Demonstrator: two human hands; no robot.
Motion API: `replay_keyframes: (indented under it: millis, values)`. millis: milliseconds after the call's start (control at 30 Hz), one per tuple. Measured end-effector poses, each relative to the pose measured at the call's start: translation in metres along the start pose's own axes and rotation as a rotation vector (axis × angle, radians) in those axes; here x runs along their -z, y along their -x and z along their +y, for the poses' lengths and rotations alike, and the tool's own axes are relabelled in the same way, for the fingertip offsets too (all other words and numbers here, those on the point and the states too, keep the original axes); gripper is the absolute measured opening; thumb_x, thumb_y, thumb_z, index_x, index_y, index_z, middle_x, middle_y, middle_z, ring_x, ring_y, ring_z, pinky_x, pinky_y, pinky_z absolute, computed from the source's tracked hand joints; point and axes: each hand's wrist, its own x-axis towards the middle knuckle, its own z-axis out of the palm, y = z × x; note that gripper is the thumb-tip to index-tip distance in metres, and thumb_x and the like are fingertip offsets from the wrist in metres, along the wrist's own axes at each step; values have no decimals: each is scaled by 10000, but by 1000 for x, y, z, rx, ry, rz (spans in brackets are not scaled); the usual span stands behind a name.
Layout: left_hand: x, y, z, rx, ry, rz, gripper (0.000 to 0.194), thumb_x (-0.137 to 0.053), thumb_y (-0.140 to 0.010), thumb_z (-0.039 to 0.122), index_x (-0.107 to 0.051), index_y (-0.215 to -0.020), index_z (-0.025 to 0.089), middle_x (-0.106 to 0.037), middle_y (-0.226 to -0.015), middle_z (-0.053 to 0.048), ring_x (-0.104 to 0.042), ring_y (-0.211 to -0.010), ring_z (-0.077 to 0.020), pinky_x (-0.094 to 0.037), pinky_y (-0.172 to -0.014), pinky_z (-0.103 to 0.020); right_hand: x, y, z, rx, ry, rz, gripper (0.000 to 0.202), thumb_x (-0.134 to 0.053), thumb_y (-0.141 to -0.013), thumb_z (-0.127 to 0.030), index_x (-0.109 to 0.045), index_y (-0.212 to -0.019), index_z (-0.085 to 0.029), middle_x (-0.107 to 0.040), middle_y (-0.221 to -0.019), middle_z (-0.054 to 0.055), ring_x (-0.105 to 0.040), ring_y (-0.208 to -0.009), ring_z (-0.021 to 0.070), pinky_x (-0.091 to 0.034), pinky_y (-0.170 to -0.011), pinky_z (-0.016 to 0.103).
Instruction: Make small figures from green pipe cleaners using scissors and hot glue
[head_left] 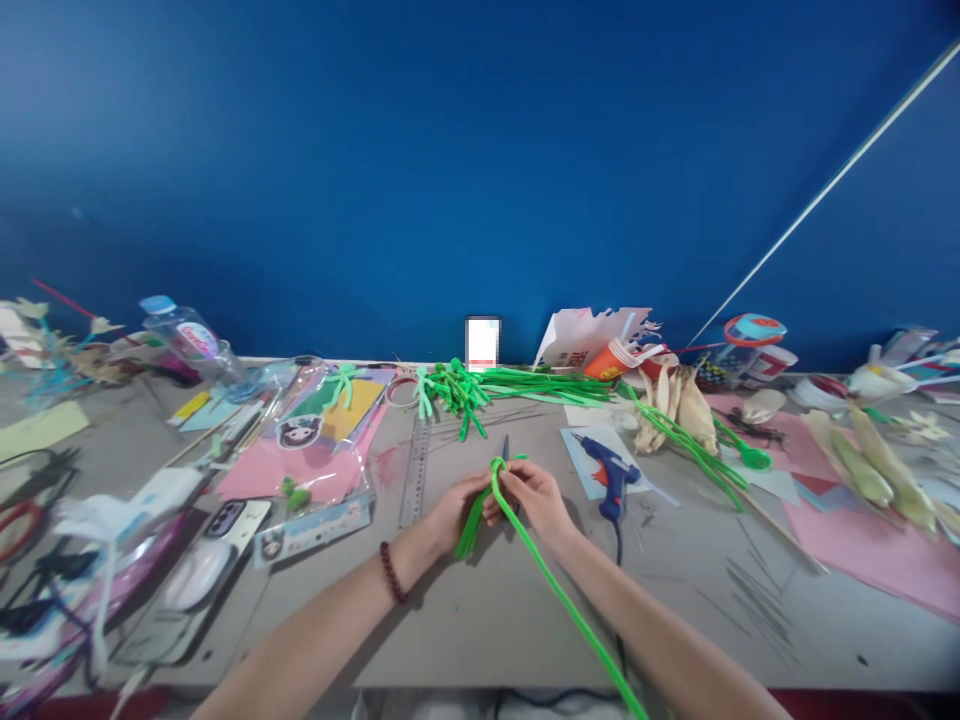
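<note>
My left hand (454, 508) is closed around a short bundle of green pipe cleaners (471, 526), whose loose ends hang below the fingers. A long bright green pipe cleaner (559, 587) loops over the top of this bundle and trails down past the table's front edge. My right hand (537, 498) pinches it near the loop, close beside the left fingers. Just beyond both hands, a dark pointed tip (505, 447) shows; the rest of it is hidden.
A blue glue gun (616, 475) lies right of my hands, its cord running toward me. Left are a steel ruler (415, 475) and plastic-bagged pink paper (262, 465). Green stems (547, 385) lie at the back. Further left are a phone (169, 605) and a bottle (196, 340).
</note>
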Motion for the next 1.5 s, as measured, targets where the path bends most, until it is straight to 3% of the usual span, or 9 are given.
replay_keyframes:
  millis: [200, 333, 500, 700, 867, 1133, 1500]
  values:
    - [5, -2, -6, -219, -360, 197, 291, -697, -706, 416, -588, -743, 149, -484, -521, 42, -414, -442, -71, -318, -444, -205, 2, -4, 0, 126, 139, 178, 298, -724, -635, -422, -628, -736, -159, -612, -634, 5, -471, -448, 74, -400, -426, 201]
    - [6, 2, -5, -377, -631, 322, 279, -671, -729, 423, -609, -802, 160, -558, -620, 15, -464, -516, -91, -367, -489, -219, -1, -3, -4, 179, 214, 210, 250, -697, -642, -392, -640, -726, -164, -629, -664, 24, -522, -518, 107, -427, -467, 215]
    - [8, 10, 2, -585, -1139, 285, 204, -509, -865, 342, -616, -835, 171, -622, -795, -40, -560, -757, -154, -443, -705, -270, -1, -2, -6, 148, 258, 172, 267, -688, -633, -418, -636, -703, -165, -614, -618, 15, -517, -487, 110, -439, -454, 224]
    - [17, 10, 4, -748, -1526, 260, 201, -428, -909, 288, -588, -842, 186, -583, -736, -33, -557, -709, -153, -430, -662, -258, 0, -1, -6, 93, 279, 145, 313, -680, -629, -463, -630, -691, -160, -608, -615, 10, -511, -474, 105, -429, -443, 218]
    - [26, 4, 2, -881, -1726, 264, 172, -409, -916, 239, -567, -875, 185, -588, -726, -41, -556, -693, -162, -417, -644, -268, 0, -3, -3, -4, 286, 147, 338, -685, -610, -486, -598, -624, -160, -520, -472, -31, -469, -411, 95, -355, -394, 200]
    - [25, 4, 5, -933, -1757, 229, 164, -433, -901, 214, -570, -816, 186, -584, -701, -34, -549, -659, -152, -422, -612, -262, -1, -2, -5, -107, 171, 171, 353, -710, -570, -469, -600, -680, -153, -514, -435, -47, -453, -383, 81, -325, -378, 182]
    - [25, 8, 5, -870, -1580, 190, 179, -459, -895, 227, -599, -1002, 195, -650, -939, -89, -600, -860, -175, -468, -772, -296, -3, -1, -8, -22, 186, 136, 268, -683, -586, -405, -563, -631, -169, -499, -450, -59, -446, -388, 73, -344, -389, 188]
